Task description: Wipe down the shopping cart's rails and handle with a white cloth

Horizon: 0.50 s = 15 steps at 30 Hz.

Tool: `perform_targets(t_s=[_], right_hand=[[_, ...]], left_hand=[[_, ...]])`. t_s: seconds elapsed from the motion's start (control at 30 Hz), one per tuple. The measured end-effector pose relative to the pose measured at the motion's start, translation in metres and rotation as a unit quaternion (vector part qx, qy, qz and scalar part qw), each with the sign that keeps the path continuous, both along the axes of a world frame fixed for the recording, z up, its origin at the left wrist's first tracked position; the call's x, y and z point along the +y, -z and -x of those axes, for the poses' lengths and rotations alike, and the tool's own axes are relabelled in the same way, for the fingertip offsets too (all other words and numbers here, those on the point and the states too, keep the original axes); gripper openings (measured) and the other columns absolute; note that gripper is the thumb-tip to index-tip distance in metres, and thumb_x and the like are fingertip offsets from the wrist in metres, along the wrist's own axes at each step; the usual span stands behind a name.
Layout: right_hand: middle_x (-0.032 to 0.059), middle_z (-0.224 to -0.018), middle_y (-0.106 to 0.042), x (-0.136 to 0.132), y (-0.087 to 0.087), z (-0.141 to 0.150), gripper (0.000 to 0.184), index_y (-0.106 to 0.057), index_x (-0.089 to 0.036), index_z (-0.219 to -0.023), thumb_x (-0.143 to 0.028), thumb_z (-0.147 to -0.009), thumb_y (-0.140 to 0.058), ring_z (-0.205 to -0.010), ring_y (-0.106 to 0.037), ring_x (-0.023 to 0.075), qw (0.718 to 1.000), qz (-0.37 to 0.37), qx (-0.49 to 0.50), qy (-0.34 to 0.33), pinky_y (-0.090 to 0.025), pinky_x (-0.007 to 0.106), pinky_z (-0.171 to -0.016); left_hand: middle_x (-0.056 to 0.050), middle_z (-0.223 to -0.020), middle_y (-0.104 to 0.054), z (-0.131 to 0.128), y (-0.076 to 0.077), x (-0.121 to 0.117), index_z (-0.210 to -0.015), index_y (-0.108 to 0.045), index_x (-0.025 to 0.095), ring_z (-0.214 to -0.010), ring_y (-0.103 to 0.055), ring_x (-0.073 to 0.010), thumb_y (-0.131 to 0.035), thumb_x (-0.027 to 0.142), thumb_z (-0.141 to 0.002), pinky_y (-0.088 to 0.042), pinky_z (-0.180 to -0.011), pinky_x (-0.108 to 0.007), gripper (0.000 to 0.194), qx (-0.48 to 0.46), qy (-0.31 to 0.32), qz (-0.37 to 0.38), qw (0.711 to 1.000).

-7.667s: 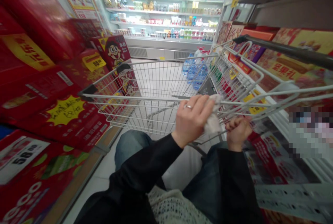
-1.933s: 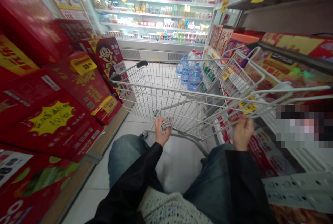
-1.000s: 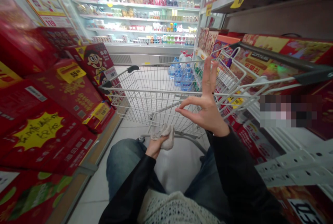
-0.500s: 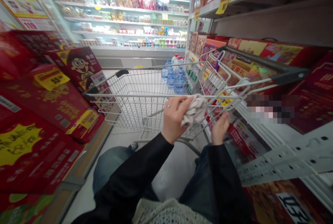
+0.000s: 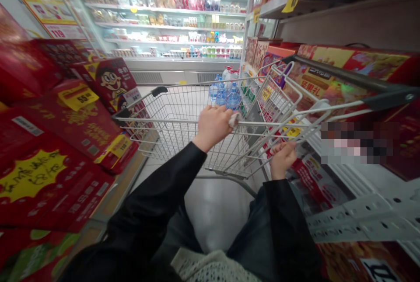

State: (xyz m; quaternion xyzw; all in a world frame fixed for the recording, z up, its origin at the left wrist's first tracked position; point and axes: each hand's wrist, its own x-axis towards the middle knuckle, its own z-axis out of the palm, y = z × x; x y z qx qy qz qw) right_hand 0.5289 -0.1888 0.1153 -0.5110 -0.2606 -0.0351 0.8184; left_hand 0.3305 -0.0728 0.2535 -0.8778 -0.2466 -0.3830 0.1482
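Possibly, a loosened left hand (image 5: 213, 127) drops its balled cloth (image 5: 234, 119) into the cart (image 5: 170, 120), or the right hand (image 5: 284, 158), curled round it, steers it into the red boxes (image 5: 75, 142).

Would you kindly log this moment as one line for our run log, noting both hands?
left hand: holds crumpled white cloth | right hand: grips silver wire shopping cart rail

A supermarket aisle (image 5: 216, 216) — shopping cart (image 5: 164, 120), yellow price tags (image 5: 78, 99), red gift boxes (image 5: 62, 177), lit chiller shelves (image 5: 164, 24).
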Motion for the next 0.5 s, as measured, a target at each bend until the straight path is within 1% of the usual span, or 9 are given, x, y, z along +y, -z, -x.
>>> perform_targets(t_s=[0.07, 0.13, 0.2, 0.23, 0.3, 0.37, 0.4, 0.47, 0.5], right_hand=[[-0.0094, -0.051, -0.032, -0.001, 0.001, 0.000, 0.065, -0.034, -0.029, -0.067, -0.086, -0.096, -0.041, -0.042, -0.032, 0.0102, 1.000, -0.005, 0.004, 0.005, -0.027, 0.027, -0.040], [-0.0094, -0.051, -0.033, -0.003, 0.003, -0.003, 0.066, -0.035, -0.028, -0.066, -0.086, -0.095, -0.043, -0.042, -0.034, 0.0098, 1.000, -0.002, 0.005, -0.001, -0.030, 0.027, -0.041], [-0.0091, -0.050, -0.034, -0.004, 0.004, -0.006, 0.067, -0.035, -0.028, -0.065, -0.087, -0.094, -0.044, -0.042, -0.036, 0.0100, 1.000, 0.003, 0.003, -0.009, -0.032, 0.027, -0.041], [-0.0088, -0.050, -0.035, -0.005, 0.004, -0.008, 0.067, -0.035, -0.028, -0.065, -0.088, -0.093, -0.045, -0.042, -0.036, 0.0101, 1.000, 0.006, 0.001, -0.013, -0.032, 0.027, -0.041], [-0.0084, -0.049, -0.037, -0.005, 0.004, -0.011, 0.068, -0.036, -0.028, -0.065, -0.089, -0.092, -0.046, -0.042, -0.036, 0.0104, 1.000, 0.007, -0.001, -0.014, -0.032, 0.027, -0.041], [-0.0080, -0.049, -0.038, -0.006, 0.003, -0.012, 0.069, -0.037, -0.027, -0.064, -0.089, -0.092, -0.044, -0.041, -0.037, 0.0104, 1.000, 0.009, -0.004, -0.009, -0.032, 0.027, -0.041], [-0.0080, -0.048, -0.037, -0.006, 0.002, -0.012, 0.069, -0.037, -0.027, -0.063, -0.090, -0.092, -0.044, -0.041, -0.037, 0.0104, 1.000, 0.010, -0.005, -0.006, -0.032, 0.027, -0.041], [-0.0081, -0.048, -0.035, -0.006, 0.001, -0.012, 0.070, -0.035, -0.028, -0.062, -0.091, -0.091, -0.043, -0.041, -0.036, 0.0103, 1.000, 0.013, -0.007, -0.003, -0.030, 0.028, -0.041], [-0.0080, -0.047, -0.035, -0.007, 0.001, -0.012, 0.071, -0.034, -0.028, -0.062, -0.091, -0.091, -0.042, -0.040, -0.035, 0.0103, 1.000, 0.015, -0.008, 0.000, -0.029, 0.028, -0.041]], left_hand=[[-0.005, -0.079, -0.069, 0.046, 0.002, 0.031, -0.081, -0.071, 0.021, -0.071, -0.056, -0.0195, -0.051, 0.045, -0.103, -0.038, -0.077, -0.035, 0.039, 0.017, -0.026, 0.021, 0.999], [-0.005, -0.080, -0.069, 0.098, 0.007, 0.062, -0.079, -0.070, 0.020, -0.071, -0.053, -0.0189, -0.054, 0.049, -0.099, -0.037, -0.077, -0.034, 0.039, 0.031, -0.079, 0.051, 0.995], [-0.004, -0.075, -0.063, 0.152, 0.013, 0.093, -0.074, -0.068, 0.018, -0.072, -0.049, -0.0178, -0.057, 0.051, -0.095, -0.036, -0.078, -0.031, 0.041, 0.019, -0.177, 0.095, 0.979], [-0.003, -0.071, -0.058, 0.178, 0.015, 0.108, -0.074, -0.066, 0.017, -0.075, -0.049, -0.0174, -0.056, 0.051, -0.096, -0.036, -0.081, -0.030, 0.042, 0.000, -0.232, 0.113, 0.966], [-0.001, -0.066, -0.046, 0.225, 0.019, 0.135, -0.074, -0.063, 0.015, -0.082, -0.048, -0.0170, -0.056, 0.049, -0.097, -0.035, -0.089, -0.031, 0.042, -0.025, -0.319, 0.142, 0.937], [0.001, -0.063, -0.032, 0.260, 0.020, 0.155, -0.069, -0.054, 0.015, -0.086, -0.048, -0.0175, -0.056, 0.049, -0.097, -0.034, -0.095, -0.034, 0.045, -0.041, -0.375, 0.174, 0.910], [0.002, -0.062, -0.026, 0.272, 0.019, 0.161, -0.066, -0.049, 0.015, -0.087, -0.047, -0.0177, -0.055, 0.050, -0.097, -0.034, -0.096, -0.035, 0.047, -0.045, -0.392, 0.189, 0.899], [0.003, -0.063, -0.018, 0.288, 0.018, 0.167, -0.063, -0.040, 0.017, -0.086, -0.047, -0.0178, -0.054, 0.050, -0.097, -0.033, -0.096, -0.036, 0.049, -0.047, -0.409, 0.210, 0.887], [0.003, -0.063, -0.016, 0.291, 0.018, 0.166, -0.063, -0.038, 0.018, -0.085, -0.046, -0.0176, -0.054, 0.051, -0.096, -0.033, -0.096, -0.035, 0.049, -0.046, -0.414, 0.214, 0.884]])
